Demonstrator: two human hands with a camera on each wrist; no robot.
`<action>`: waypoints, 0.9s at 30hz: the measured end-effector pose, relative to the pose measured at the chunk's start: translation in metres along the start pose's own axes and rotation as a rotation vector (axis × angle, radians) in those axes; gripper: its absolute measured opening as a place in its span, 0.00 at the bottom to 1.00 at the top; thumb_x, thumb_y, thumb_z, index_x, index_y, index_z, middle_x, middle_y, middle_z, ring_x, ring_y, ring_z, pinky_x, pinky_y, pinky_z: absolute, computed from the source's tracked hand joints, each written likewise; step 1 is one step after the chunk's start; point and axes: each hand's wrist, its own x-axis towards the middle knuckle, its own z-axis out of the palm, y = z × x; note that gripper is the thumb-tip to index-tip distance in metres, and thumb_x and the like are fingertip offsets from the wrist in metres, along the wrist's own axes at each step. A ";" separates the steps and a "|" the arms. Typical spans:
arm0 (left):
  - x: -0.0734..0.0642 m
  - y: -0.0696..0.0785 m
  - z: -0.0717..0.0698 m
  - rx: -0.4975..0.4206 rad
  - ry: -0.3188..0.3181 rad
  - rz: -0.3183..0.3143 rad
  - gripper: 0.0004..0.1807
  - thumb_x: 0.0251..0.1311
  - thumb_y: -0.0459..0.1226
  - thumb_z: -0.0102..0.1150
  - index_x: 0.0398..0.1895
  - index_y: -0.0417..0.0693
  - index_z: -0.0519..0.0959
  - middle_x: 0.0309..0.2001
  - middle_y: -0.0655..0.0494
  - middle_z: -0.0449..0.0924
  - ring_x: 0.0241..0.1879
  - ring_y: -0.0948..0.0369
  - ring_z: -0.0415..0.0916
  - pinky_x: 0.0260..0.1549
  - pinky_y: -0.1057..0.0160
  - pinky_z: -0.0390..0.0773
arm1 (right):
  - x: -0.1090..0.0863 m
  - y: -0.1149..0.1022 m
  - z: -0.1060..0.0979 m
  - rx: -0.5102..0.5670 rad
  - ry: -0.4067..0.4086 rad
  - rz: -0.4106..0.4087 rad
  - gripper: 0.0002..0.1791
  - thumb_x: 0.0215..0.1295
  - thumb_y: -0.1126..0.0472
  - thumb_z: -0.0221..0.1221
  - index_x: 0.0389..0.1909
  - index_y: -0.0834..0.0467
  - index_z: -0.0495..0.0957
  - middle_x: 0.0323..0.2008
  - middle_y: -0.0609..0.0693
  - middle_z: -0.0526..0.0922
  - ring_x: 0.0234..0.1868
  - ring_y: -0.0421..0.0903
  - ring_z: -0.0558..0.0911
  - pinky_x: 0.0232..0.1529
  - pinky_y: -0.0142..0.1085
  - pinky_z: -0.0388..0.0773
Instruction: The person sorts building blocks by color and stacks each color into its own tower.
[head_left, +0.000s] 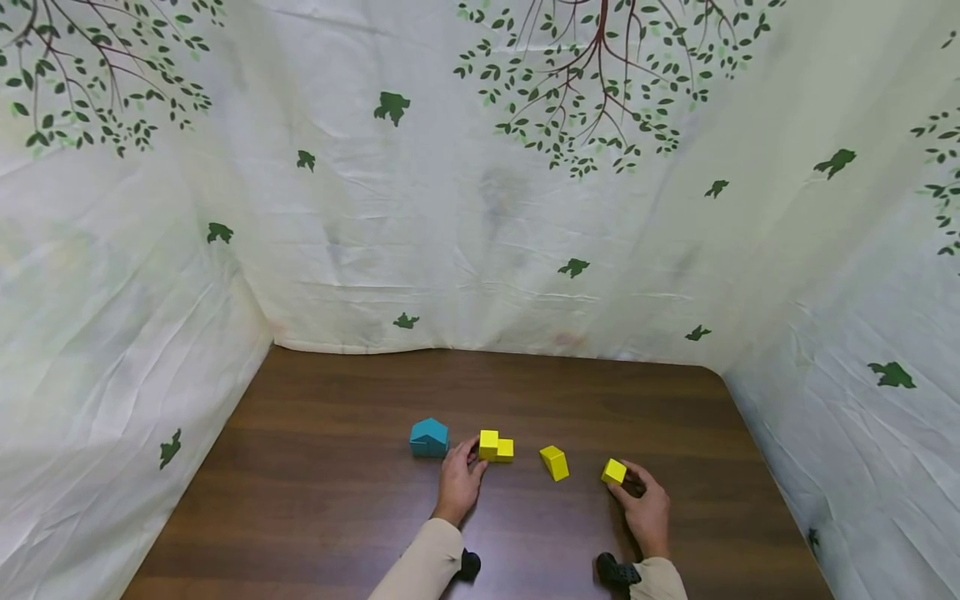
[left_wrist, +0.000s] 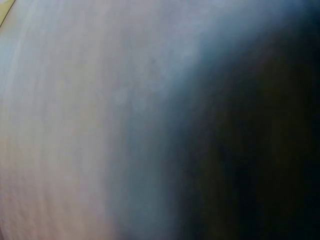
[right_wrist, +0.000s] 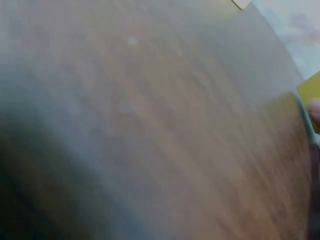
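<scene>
In the head view my left hand (head_left: 459, 483) has its thumb and forefinger at the left side of a yellow block (head_left: 488, 444), pinching it. A smaller-looking yellow block (head_left: 505, 450) sits against that block's right side. Farther right, my right hand (head_left: 647, 510) pinches another yellow block (head_left: 613, 472) between thumb and fingers. Between the hands a yellow block (head_left: 554, 463) lies turned at an angle. The right wrist view catches the edge of a yellow block (right_wrist: 309, 90) by a fingertip. The left wrist view is mostly blur, with a yellow corner (left_wrist: 6, 9).
A blue peaked block shape (head_left: 429, 438) stands just left of my left hand. The brown wooden table (head_left: 337, 517) ends at a white cloth (head_left: 450, 208) with green leaf and bird prints, hanging at the back and both sides.
</scene>
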 end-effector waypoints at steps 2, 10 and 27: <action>0.000 0.000 0.001 0.002 -0.001 -0.001 0.24 0.59 0.31 0.64 0.60 0.37 0.73 0.55 0.44 0.76 0.49 0.50 0.74 0.50 0.52 0.76 | -0.001 -0.001 0.001 -0.006 0.009 -0.002 0.23 0.54 0.68 0.69 0.53 0.62 0.79 0.43 0.60 0.83 0.45 0.54 0.81 0.41 0.30 0.75; 0.002 -0.001 0.001 -0.005 0.004 -0.009 0.24 0.59 0.31 0.64 0.59 0.38 0.74 0.55 0.44 0.77 0.49 0.50 0.74 0.50 0.52 0.76 | -0.002 -0.012 0.008 0.045 0.014 -0.020 0.23 0.54 0.70 0.68 0.53 0.64 0.78 0.43 0.62 0.83 0.43 0.56 0.82 0.39 0.29 0.77; 0.000 0.000 -0.001 -0.004 -0.011 -0.013 0.24 0.59 0.31 0.63 0.60 0.37 0.73 0.55 0.44 0.77 0.50 0.50 0.73 0.51 0.51 0.75 | 0.005 -0.051 0.028 0.131 -0.058 -0.111 0.24 0.54 0.69 0.69 0.54 0.63 0.79 0.46 0.59 0.83 0.41 0.52 0.82 0.42 0.31 0.78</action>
